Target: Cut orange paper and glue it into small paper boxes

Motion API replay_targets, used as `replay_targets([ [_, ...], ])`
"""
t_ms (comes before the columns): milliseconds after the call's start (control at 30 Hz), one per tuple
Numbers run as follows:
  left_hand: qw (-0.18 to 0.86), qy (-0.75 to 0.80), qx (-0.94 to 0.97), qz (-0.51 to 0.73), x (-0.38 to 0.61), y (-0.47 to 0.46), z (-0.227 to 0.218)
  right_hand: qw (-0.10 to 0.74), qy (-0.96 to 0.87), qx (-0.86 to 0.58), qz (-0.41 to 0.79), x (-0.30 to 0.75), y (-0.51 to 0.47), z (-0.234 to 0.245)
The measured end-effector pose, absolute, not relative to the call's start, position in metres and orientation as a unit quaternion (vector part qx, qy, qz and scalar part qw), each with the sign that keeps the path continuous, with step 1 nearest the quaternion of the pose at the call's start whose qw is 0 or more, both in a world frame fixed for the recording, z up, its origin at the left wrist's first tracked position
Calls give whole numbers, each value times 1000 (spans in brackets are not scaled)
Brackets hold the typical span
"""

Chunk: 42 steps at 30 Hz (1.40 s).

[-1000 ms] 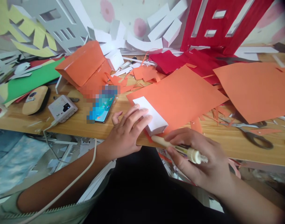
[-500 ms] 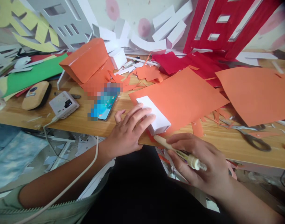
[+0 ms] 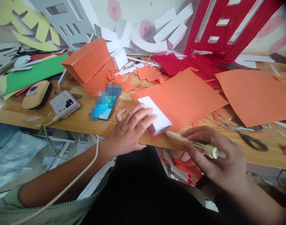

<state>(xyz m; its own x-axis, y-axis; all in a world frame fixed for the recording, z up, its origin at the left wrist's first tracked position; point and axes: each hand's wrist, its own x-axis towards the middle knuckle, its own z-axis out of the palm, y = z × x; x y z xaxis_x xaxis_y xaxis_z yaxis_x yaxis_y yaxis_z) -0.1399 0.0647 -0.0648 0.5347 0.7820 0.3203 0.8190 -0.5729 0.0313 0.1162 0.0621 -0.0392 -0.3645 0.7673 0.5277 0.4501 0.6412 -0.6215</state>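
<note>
My left hand lies flat with spread fingers on the near left side of a white foam block. The block rests on an orange paper sheet at the front edge of the wooden table. My right hand is closed round a cream-handled pen-like tool. The tool's tip touches the block's near right corner.
A phone, a white charger box with a cable, and a tan case lie left of my hand. Scissors lie at right beside a second orange sheet. Orange, red, green and white pieces crowd the back.
My right hand has slid to the right along the table edge with the tool, its tip moving from under the block's near end to its right corner. The left hand stays put.
</note>
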Motion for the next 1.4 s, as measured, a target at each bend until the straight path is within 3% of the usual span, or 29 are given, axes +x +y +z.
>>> replay_targets([
  [333,71,-453,-874,-158,-140,65,-68,403,-846,-304,172,86,38,-45],
  [967,41,-443,-881,-159,-142,65,-63,435,-790,-397,169,98,42,-45],
  [1200,-36,-395,-903,-163,-153,80,-29,481,-706,-430,292,106,51,-2],
  [1400,-43,-374,-908,-182,-153,111,-9,312,-860,-290,280,68,84,22],
])
